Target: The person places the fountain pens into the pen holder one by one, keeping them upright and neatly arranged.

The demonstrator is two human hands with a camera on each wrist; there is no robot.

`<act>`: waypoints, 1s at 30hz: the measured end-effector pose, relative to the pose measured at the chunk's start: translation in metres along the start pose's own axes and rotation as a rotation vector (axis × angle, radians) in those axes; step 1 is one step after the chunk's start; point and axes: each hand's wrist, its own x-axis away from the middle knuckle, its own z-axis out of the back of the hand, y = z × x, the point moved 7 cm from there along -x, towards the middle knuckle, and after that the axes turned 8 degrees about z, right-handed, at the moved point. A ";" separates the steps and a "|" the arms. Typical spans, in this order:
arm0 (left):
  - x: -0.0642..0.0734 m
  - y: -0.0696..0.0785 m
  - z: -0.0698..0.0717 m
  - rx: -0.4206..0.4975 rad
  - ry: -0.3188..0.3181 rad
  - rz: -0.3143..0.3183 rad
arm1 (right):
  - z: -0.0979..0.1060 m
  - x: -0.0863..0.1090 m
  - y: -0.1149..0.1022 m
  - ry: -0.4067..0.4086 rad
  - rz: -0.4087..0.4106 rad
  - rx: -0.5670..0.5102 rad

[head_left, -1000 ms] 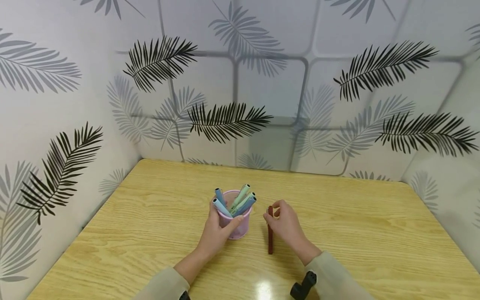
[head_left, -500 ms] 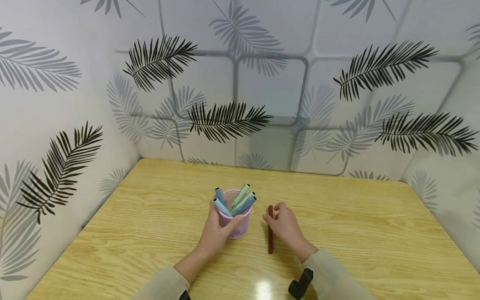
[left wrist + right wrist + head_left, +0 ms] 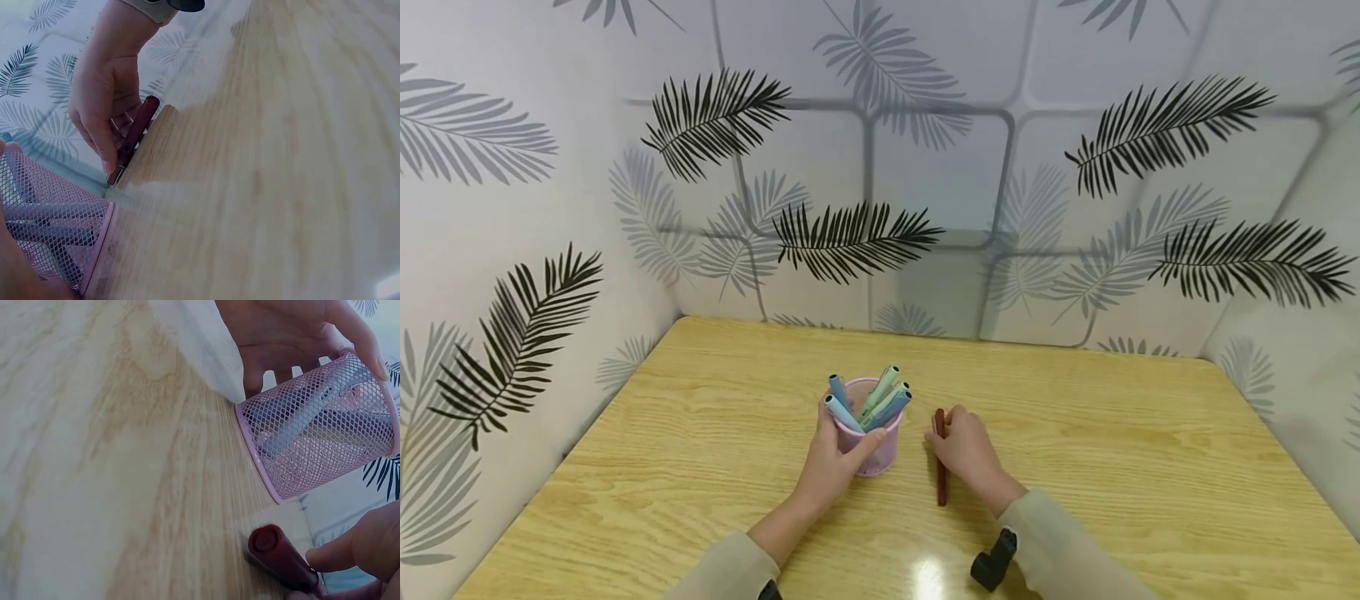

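My left hand (image 3: 837, 460) grips a pink mesh pen holder (image 3: 883, 455) that stands upright on the table, thumb at its near side. Several light blue, blue and pale green pens (image 3: 882, 392) lean inside it, capped ends up. To the right, my right hand (image 3: 967, 447) pinches a dark red pen (image 3: 942, 487) near its far end between thumb and fingers. That pen (image 3: 142, 122) lies along the tabletop in the left wrist view. In the right wrist view its round near end (image 3: 267, 540) faces the camera, with the mesh holder (image 3: 325, 425) just beyond.
The wood-grain table (image 3: 700, 417) runs back to a wall (image 3: 940, 283) with a leaf pattern. A similar patterned surface (image 3: 497, 275) rises at the left side. A black wrist camera (image 3: 996, 562) sits at the right sleeve.
My right hand has shifted slightly and its fingers have closed in around the far end of the red pen. The left hand and pen holder stay where they were.
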 end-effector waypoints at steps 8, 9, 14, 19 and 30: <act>0.000 -0.004 0.001 0.000 0.019 -0.004 | 0.000 -0.003 -0.002 -0.003 -0.011 0.078; 0.000 -0.004 0.001 -0.001 0.018 0.001 | 0.000 -0.003 -0.002 -0.006 -0.015 0.080; 0.000 -0.006 0.001 0.001 0.014 0.019 | -0.002 -0.004 0.002 -0.024 -0.072 0.061; 0.000 -0.004 0.000 0.000 0.006 0.022 | -0.001 -0.003 0.004 -0.025 -0.087 0.030; 0.004 0.009 0.001 0.009 0.001 0.000 | 0.012 0.004 -0.003 0.062 -0.037 -0.056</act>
